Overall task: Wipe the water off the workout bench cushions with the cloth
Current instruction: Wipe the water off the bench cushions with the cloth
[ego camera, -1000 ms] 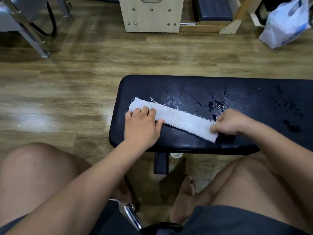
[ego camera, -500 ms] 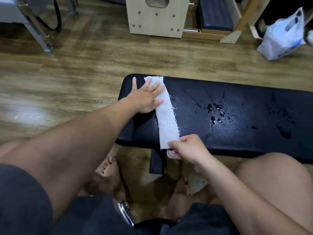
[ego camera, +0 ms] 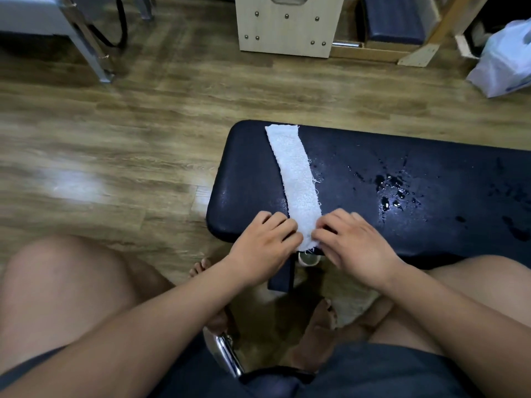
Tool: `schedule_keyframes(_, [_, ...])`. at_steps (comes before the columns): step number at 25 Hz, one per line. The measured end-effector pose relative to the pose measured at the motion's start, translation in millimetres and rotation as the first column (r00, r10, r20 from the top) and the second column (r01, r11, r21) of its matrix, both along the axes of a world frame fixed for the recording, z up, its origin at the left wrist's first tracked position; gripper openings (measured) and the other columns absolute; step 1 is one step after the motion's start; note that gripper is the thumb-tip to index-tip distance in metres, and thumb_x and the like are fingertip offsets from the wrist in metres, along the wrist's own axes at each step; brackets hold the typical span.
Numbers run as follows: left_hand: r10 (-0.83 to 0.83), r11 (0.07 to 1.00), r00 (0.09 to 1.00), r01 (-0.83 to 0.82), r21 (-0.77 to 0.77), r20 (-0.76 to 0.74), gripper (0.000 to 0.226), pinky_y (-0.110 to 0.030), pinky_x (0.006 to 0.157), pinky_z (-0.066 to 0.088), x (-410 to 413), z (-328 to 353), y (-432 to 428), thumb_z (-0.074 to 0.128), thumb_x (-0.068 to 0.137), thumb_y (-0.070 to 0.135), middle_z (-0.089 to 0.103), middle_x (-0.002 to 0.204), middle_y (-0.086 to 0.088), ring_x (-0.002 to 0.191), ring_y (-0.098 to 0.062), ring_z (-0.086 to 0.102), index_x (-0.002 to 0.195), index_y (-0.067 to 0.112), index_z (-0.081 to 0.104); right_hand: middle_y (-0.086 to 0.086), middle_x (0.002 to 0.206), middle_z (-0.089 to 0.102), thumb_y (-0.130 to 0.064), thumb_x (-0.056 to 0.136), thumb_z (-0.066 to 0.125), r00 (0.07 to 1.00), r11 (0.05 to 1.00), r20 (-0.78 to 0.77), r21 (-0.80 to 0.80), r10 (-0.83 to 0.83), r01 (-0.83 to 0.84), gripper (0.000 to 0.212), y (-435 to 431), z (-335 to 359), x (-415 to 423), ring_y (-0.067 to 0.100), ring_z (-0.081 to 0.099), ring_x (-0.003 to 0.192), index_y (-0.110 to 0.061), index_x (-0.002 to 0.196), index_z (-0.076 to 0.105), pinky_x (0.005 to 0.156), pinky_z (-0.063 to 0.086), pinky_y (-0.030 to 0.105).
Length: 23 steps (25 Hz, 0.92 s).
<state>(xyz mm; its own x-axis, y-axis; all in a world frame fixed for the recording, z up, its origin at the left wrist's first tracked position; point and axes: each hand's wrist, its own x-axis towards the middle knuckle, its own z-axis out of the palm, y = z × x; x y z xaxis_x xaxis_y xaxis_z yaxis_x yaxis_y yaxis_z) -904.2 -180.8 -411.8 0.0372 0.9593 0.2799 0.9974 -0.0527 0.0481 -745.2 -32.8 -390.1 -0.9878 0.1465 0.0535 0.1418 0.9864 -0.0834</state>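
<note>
Head view: the cloth (ego camera: 296, 179) is laid as a narrow white strip across the black cushion (ego camera: 431, 242), running from the far edge to the near edge, close to the cushion's left end. Its far end lies flat at the far edge; its near end is gathered between the two hands at the near edge. The left hand (ego camera: 265, 247) is placed at the strip's left side, fingers curled and grasping the near end. The right hand (ego camera: 355, 245) is placed at the strip's right side, fingers bent and closed on the same end. The hands are set just beside each other, separated only by the cloth. Water (ego camera: 393, 191) is seen as a cluster of drops and small pools on the cushion, to the right of the cloth and apart from it; further dark wet spots are scattered toward the frame's right edge. A dark post (ego camera: 281, 275) is visible below the cushion's near edge. On the wood floor (ego camera: 143, 139) beyond the cushion stand a pale box (ego camera: 287, 27) and, at far right, a white bag (ego camera: 505, 58).
</note>
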Motion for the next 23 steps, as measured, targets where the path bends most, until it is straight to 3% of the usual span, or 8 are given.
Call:
schedule_keyframes(4, [0.045, 0.998, 0.947, -0.026, -0.064, 0.319, 0.010, -0.036, 0.072, 0.039, 8.8, 8.5, -2.7, 0.054, 0.090, 0.025, 0.062, 0.081, 0.000, 0.079, -0.026, 0.056, 0.087, 0.017, 0.059, -0.009, 0.078, 0.057, -0.020, 0.088, 0.064, 0.972, 0.828, -0.007, -0.526, -0.233, 0.195, 0.005, -3.3, 5.0, 0.8, 0.003, 0.053, 0.070, -0.024, 0.090, 0.064, 0.066, 0.042, 0.023])
schedule_keyframes(7, [0.309, 0.950, 0.650, -0.245, -0.194, 0.694, 0.015, -0.036, 0.072, 0.047, 11.6, 15.1, -1.4, 0.061, 0.087, 0.025, 0.064, 0.077, 0.003, 0.074, -0.025, 0.062, 0.096, 0.025, 0.050, -0.008, 0.067, 0.062, -0.018, 0.085, 0.070, 0.911, 0.678, 0.054, -0.651, -0.408, 0.342, 0.013, -7.7, 6.6, -2.4, 0.004, 0.052, 0.060, -0.027, 0.090, 0.062, 0.065, 0.037, 0.013])
schedule_keyframes(8, [0.328, 0.940, 0.625, -0.292, -0.178, 0.708, 0.017, -0.036, 0.070, 0.049, 12.3, 17.0, -2.4, 0.062, 0.086, 0.025, 0.064, 0.078, 0.004, 0.074, -0.024, 0.062, 0.096, 0.026, 0.049, -0.009, 0.066, 0.064, -0.021, 0.084, 0.070, 0.892, 0.652, 0.084, -0.652, -0.445, 0.387, 0.014, -7.5, 6.8, -7.2, 0.004, 0.054, 0.062, -0.028, 0.089, 0.059, 0.069, 0.040, 0.017])
schedule_keyframes(11, [0.180, 0.979, 0.944, -0.198, 0.039, 0.276, 0.015, -0.040, 0.065, 0.045, 13.1, 9.8, -4.4, 0.062, 0.082, 0.027, 0.061, 0.091, -0.001, 0.080, -0.026, 0.054, 0.094, 0.019, 0.059, -0.010, 0.059, 0.067, -0.029, 0.079, 0.073, 0.838, 0.605, 0.148, -0.628, -0.525, 0.490, 0.014, -1.9, 3.3, -21.3, 0.013, 0.063, 0.070, -0.028, 0.078, 0.059, 0.080, 0.049, 0.029])
schedule_keyframes(14, [0.112, 0.994, 0.993, -0.113, 0.004, 0.045, 0.018, -0.039, 0.063, 0.039, 8.1, 4.2, -0.6, 0.063, 0.081, 0.032, 0.060, 0.091, 0.000, 0.081, -0.025, 0.050, 0.092, 0.018, 0.063, -0.011, 0.065, 0.065, -0.035, 0.075, 0.075, 0.841, 0.652, 0.075, -0.596, -0.536, 0.469, 0.013, 1.5, 5.1, -20.2, 0.008, 0.061, 0.067, -0.029, 0.078, 0.064, 0.073, 0.053, 0.032])
schedule_keyframes(18, [0.236, 0.972, 0.903, -0.219, -0.087, 0.359, 0.020, -0.041, 0.075, 0.045, 3.7, 13.2, 7.6, 0.054, 0.088, 0.033, 0.065, 0.087, 0.002, 0.087, -0.025, 0.055, 0.098, 0.019, 0.065, -0.015, 0.089, 0.056, -0.034, 0.072, 0.078, 0.967, 0.780, 0.026, -0.586, -0.253, 0.220, 0.023, 1.1, 11.3, -5.4, 0.003, 0.052, 0.073, -0.033, 0.090, 0.064, 0.069, 0.045, 0.025])
schedule_keyframes(21, [0.380, 0.925, 0.595, -0.256, -0.282, 0.708, 0.015, -0.039, 0.079, 0.048, -7.9, 23.4, 16.3, 0.061, 0.090, 0.027, 0.066, 0.082, 0.007, 0.078, -0.019, 0.056, 0.102, 0.023, 0.052, -0.009, 0.068, 0.061, -0.023, 0.081, 0.074, 0.921, 0.663, 0.030, -0.685, -0.388, 0.301, 0.010, 1.0, 13.0, -14.8, 0.006, 0.053, 0.061, -0.027, 0.085, 0.066, 0.066, 0.044, 0.024])
schedule_keyframes(23, [0.381, 0.923, 0.686, -0.314, -0.221, 0.620, 0.013, -0.039, 0.073, 0.049, -15.4, 27.1, 16.0, 0.061, 0.089, 0.029, 0.065, 0.080, 0.006, 0.076, -0.019, 0.054, 0.096, 0.023, 0.051, -0.008, 0.063, 0.067, -0.026, 0.082, 0.073, 0.876, 0.579, 0.106, -0.712, -0.470, 0.397, 0.009, 4.7, 11.1, -26.7, 0.011, 0.060, 0.066, -0.025, 0.085, 0.065, 0.075, 0.045, 0.026])
